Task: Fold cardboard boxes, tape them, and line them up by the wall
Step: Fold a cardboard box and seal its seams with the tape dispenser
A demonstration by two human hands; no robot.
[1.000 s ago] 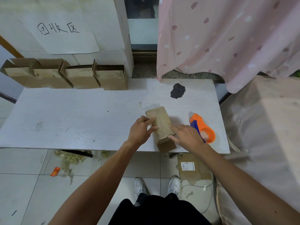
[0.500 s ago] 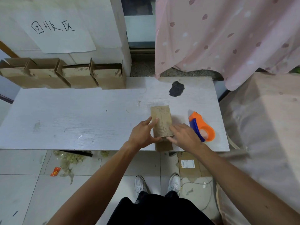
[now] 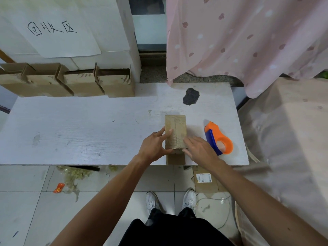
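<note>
A small brown cardboard box (image 3: 176, 129) stands on the white table (image 3: 79, 132) near its front edge, its closed flaps facing up. My left hand (image 3: 154, 146) holds its left side, thumb and fingers wrapped on the near corner. My right hand (image 3: 199, 150) rests on its right side with straight fingers pressing the top flap. An orange and blue tape dispenser (image 3: 218, 138) lies just right of my right hand. Several folded boxes (image 3: 116, 84) stand in a row against the wall at the table's back left.
A dark patch (image 3: 190, 96) marks the table behind the box. A pink curtain (image 3: 239, 41) hangs at the back right, a covered surface (image 3: 287, 139) lies to the right. Flat cardboard (image 3: 204, 181) and scraps lie on the tiled floor below.
The box has been turned from a slant to square with the table edge. Both hands shifted with it and now sit on its near end.
</note>
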